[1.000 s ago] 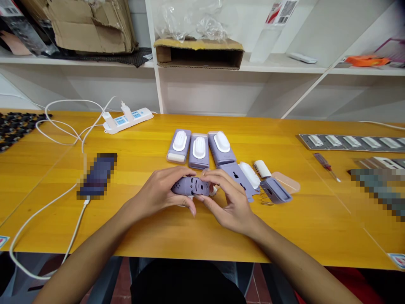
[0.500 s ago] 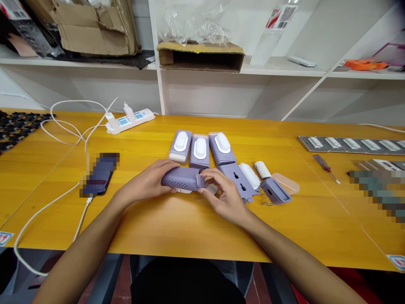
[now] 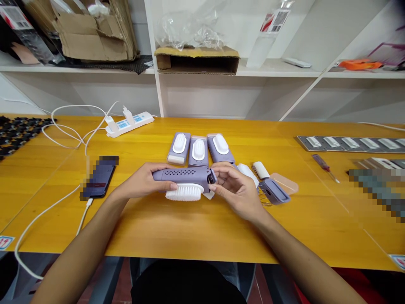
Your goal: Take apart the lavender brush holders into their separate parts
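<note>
Hold the purple brush body [image 3: 183, 176] level just above the bench [image 3: 196, 228], white bristles [image 3: 184, 192] down, left hand [image 3: 142, 182] wrapped around its left end with thumb underneath. Pinch the open right end with right hand [image 3: 237, 190] fingertips [image 3: 218, 179] closed on it, working squarely, likely best without twisting, so the end fitting seats flush. Keep clear of three finished units [image 3: 198, 148] behind and loose parts [image 3: 272, 188] just beside the right hand.

Yellow table [image 3: 202, 236]: three purple brushes [image 3: 198, 150], power strip [image 3: 129, 123], phone [image 3: 99, 179], screwdriver [image 3: 325, 167].
</note>
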### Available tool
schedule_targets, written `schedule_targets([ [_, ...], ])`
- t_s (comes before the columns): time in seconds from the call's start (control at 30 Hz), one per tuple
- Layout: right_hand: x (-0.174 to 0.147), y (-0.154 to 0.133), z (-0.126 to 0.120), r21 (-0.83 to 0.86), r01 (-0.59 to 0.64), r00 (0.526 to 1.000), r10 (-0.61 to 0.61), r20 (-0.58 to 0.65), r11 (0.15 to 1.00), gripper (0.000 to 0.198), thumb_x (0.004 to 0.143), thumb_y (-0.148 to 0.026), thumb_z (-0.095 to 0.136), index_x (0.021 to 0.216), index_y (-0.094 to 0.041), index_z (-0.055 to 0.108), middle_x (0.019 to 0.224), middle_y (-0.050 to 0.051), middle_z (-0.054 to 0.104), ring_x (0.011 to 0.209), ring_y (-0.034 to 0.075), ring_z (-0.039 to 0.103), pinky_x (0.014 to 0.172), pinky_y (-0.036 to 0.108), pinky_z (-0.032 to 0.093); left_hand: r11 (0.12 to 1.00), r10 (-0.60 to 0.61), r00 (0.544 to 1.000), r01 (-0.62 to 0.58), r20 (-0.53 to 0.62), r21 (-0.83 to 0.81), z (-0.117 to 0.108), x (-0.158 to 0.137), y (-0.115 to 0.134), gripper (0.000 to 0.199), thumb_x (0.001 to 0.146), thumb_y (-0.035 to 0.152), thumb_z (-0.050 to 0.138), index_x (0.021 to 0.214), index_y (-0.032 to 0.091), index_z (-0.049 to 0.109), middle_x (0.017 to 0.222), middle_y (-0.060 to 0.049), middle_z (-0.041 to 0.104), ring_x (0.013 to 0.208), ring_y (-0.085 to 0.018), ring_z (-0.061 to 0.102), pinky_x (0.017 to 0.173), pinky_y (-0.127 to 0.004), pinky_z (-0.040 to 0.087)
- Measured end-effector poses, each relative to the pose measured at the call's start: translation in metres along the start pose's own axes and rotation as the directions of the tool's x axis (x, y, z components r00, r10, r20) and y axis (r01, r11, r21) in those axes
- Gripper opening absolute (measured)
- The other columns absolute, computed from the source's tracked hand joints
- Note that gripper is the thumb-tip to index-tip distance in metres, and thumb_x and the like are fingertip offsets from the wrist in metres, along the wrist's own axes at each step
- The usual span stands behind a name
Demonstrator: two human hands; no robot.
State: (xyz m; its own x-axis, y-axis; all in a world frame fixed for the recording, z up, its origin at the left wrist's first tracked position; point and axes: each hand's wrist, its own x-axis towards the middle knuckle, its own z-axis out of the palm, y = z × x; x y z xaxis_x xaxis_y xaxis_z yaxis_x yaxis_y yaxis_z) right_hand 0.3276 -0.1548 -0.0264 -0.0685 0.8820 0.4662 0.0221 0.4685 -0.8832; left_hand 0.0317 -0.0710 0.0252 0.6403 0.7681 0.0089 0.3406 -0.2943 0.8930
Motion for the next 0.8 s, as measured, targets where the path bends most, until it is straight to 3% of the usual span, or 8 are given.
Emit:
schedule_targets([
  [0.13, -0.003, -0.006, -0.001, 0.025, -0.013, 1.0, 0.013, 0.026, 1.0, 0.026, 0.102, -0.027, 0.08, 0.128, -0.028, 0.076, 0.124, 0.008, 0.066, 0.098, 0.018, 0.071, 0.088, 0.037, 0.067, 1.0, 0.006, 0.999, -0.006, -0.043, -0.006, 0.001, 0.0, -0.001, 0.054, 0.08, 0.062, 0.092, 0.114, 0.021, 0.087, 0.101, -0.006, 0.086, 0.085, -0.023, 0.078, 0.077, -0.032, 0.065],
  [0.3, -0.006, -0.009, -0.002, -0.012, -0.034, 0.999, 0.034, 0.002, 0.999, 0.033, 0.105, -0.03, 0.076, 0.138, -0.027, 0.073, 0.132, 0.012, 0.069, 0.11, 0.024, 0.077, 0.095, 0.043, 0.07, 0.999, 0.04, 0.991, -0.044, -0.13, -0.027, 0.003, 0.0, -0.002, 0.056, 0.087, 0.067, 0.086, 0.116, 0.019, 0.086, 0.11, -0.009, 0.087, 0.095, -0.026, 0.08, 0.083, -0.032, 0.066],
  [0.47, -0.008, -0.004, 0.004, -0.158, 0.045, 0.997, -0.053, -0.052, 0.986, 0.037, 0.105, -0.032, 0.078, 0.142, -0.029, 0.073, 0.133, 0.012, 0.073, 0.123, 0.027, 0.074, 0.109, 0.05, 0.065, 0.998, 0.039, 0.984, -0.045, -0.174, -0.032, 0.008, 0.001, -0.002, 0.066, 0.088, 0.076, 0.082, 0.118, 0.017, 0.085, 0.113, -0.011, 0.087, 0.099, -0.028, 0.081, 0.082, -0.033, 0.066],
  [0.67, -0.006, -0.003, 0.004, -0.355, 0.089, 0.986, -0.134, -0.104, 0.931, 0.026, 0.108, -0.028, 0.072, 0.133, -0.029, 0.082, 0.132, 0.011, 0.074, 0.119, 0.028, 0.074, 0.097, 0.049, 0.067, 0.998, 0.045, 0.984, -0.05, -0.173, -0.028, 0.012, 0.001, -0.003, 0.068, 0.087, 0.078, 0.081, 0.116, 0.018, 0.085, 0.11, -0.011, 0.087, 0.097, -0.029, 0.081, 0.08, -0.033, 0.066],
  [0.8, -0.004, -0.003, 0.005, -0.331, 0.091, 0.978, -0.146, -0.146, 0.939, 0.026, 0.108, -0.027, 0.072, 0.131, -0.032, 0.082, 0.125, 0.009, 0.078, 0.112, 0.027, 0.076, 0.09, 0.047, 0.069, 0.998, 0.034, 0.986, -0.041, -0.163, -0.039, 0.013, 0.0, -0.001, 0.063, 0.089, 0.073, 0.082, 0.118, 0.017, 0.085, 0.111, -0.01, 0.087, 0.096, -0.027, 0.081, 0.08, -0.032, 0.066],
])
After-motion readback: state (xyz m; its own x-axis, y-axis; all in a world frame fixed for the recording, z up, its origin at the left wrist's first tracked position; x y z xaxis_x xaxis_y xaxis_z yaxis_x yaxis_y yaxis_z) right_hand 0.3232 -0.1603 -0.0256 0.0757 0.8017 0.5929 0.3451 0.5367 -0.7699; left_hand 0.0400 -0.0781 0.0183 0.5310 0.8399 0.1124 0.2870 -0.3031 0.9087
